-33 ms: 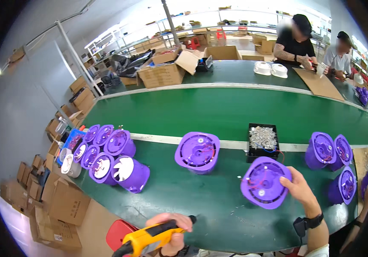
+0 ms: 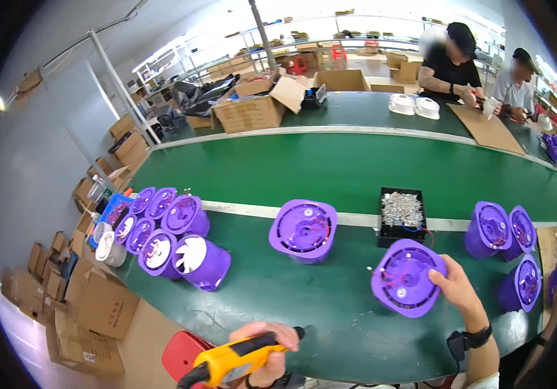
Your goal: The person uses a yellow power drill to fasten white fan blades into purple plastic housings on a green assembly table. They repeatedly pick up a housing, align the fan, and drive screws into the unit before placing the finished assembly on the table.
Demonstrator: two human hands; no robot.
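My left hand (image 2: 267,335) grips a yellow and black electric screwdriver (image 2: 233,361) at the near edge of the green bench (image 2: 278,305), its tip pointing right. My right hand (image 2: 458,290) holds the rim of a round purple fan housing (image 2: 403,277) that is tilted toward me, with red wires showing inside. A second purple housing (image 2: 303,229) stands alone to its left. Just behind the held housing is a black tray of small silver screws (image 2: 402,212).
Several purple housings (image 2: 175,236) are clustered at the left end, and more (image 2: 507,231) at the right. A green conveyor belt (image 2: 343,172) runs behind. Two people (image 2: 450,61) work at the far side near cardboard boxes (image 2: 252,110). A red stool (image 2: 181,353) is below.
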